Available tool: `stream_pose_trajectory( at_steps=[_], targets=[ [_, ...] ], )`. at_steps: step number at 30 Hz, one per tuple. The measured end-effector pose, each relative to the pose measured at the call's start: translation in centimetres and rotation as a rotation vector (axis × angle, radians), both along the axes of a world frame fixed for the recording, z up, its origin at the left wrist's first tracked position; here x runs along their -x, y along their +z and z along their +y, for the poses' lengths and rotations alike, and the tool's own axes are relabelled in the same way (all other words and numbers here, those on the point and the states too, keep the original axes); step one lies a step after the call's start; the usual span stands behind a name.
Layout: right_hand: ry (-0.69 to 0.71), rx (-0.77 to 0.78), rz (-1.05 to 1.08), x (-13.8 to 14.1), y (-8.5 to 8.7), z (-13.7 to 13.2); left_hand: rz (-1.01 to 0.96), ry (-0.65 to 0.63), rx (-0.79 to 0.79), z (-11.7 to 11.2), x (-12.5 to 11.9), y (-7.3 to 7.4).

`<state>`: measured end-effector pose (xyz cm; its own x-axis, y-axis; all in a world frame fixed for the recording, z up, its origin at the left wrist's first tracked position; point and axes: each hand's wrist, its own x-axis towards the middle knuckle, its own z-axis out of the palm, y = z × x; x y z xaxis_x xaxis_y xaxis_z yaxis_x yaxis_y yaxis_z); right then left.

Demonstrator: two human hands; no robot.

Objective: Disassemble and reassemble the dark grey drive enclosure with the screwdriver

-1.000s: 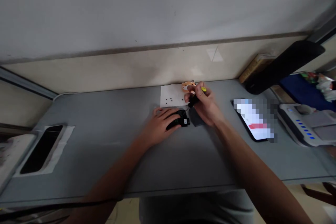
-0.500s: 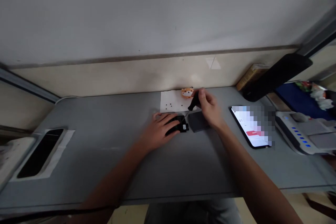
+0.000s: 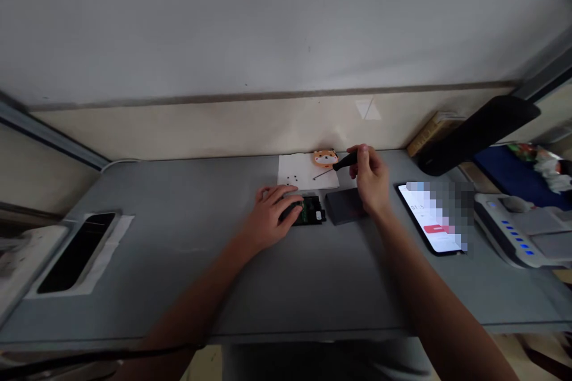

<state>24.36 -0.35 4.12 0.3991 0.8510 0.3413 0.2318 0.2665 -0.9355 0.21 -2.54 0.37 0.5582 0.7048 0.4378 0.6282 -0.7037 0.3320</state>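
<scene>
My right hand (image 3: pixel 374 181) is closed around the black handle of a screwdriver (image 3: pixel 346 161). Its thin shaft points left, with the tip over the white paper (image 3: pixel 304 166) beside a small dark speck, likely a screw. Several tiny dark screws (image 3: pixel 295 178) lie on the paper's left part. My left hand (image 3: pixel 272 217) grips the left end of a small black device with a green circuit board (image 3: pixel 311 211), its fingers bent over it and hiding that end. Between the device and my right wrist lies a flat dark grey cover (image 3: pixel 346 206).
An orange animal-face case (image 3: pixel 325 158) sits on the paper's back edge. To the right are a lit phone (image 3: pixel 431 220), a white power strip (image 3: pixel 513 232), a black cylinder (image 3: pixel 480 134) and a book (image 3: pixel 433 131). A dark phone (image 3: pixel 80 250) lies far left on the grey table (image 3: pixel 179 238).
My right hand has lifted the screwdriver off the circuit board and moved back and right, its tip now over the paper. My left fingers have drawn back, baring more of the green board.
</scene>
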Motion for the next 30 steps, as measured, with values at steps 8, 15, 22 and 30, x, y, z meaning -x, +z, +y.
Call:
stream_pose_trajectory(
  at_steps=[8, 15, 22, 30],
  targets=[
    [-0.050, 0.009, -0.066, 0.4, 0.2, -0.4, -0.151, 0.148, -0.118, 0.5, 0.1, -0.3],
    [-0.002, -0.042, 0.000, 1.1, 0.3, -0.3, -0.188, 0.212, -0.150, 1.0, 0.0, -0.8],
    [0.114, -0.024, 0.169, 2.7, 0.5, -1.0, -0.174, 0.232, -0.060, 1.0, 0.0, -1.2],
    [0.161, -0.021, 0.204, 3.0, 0.4, -0.8, -0.158, 0.159, -0.236, 1.2, 0.3, -0.9]
  ],
)
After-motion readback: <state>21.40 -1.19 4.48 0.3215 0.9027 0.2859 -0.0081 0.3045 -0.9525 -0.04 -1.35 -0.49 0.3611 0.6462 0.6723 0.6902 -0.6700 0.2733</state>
